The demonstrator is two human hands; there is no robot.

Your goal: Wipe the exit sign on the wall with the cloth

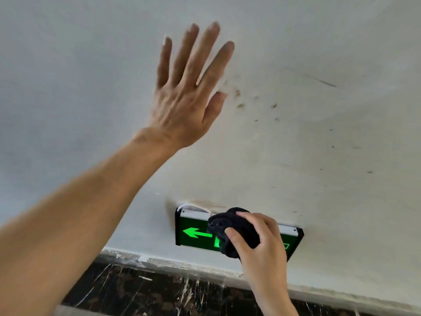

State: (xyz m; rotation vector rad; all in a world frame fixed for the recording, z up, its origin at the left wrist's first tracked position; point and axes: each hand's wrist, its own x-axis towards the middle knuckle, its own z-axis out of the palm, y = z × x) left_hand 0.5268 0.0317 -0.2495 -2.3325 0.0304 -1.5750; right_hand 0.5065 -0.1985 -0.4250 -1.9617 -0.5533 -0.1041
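A black-framed exit sign (pixel 196 233) with a glowing green arrow pointing left is mounted low on a pale, smudged wall (pixel 319 144), just above a dark marbled baseboard (pixel 136 290). A thin white cable (pixel 193 205) loops out behind the sign's top edge. The right hand (pixel 262 245) grips a bunched black cloth (pixel 230 229), fingers and thumb clenched around it, and presses it against the middle of the sign, hiding part of the green markings. The left hand (pixel 186 96) is higher up, well apart from the sign, fingers spread and holding nothing, palm facing the wall; whether it touches the wall is unclear.
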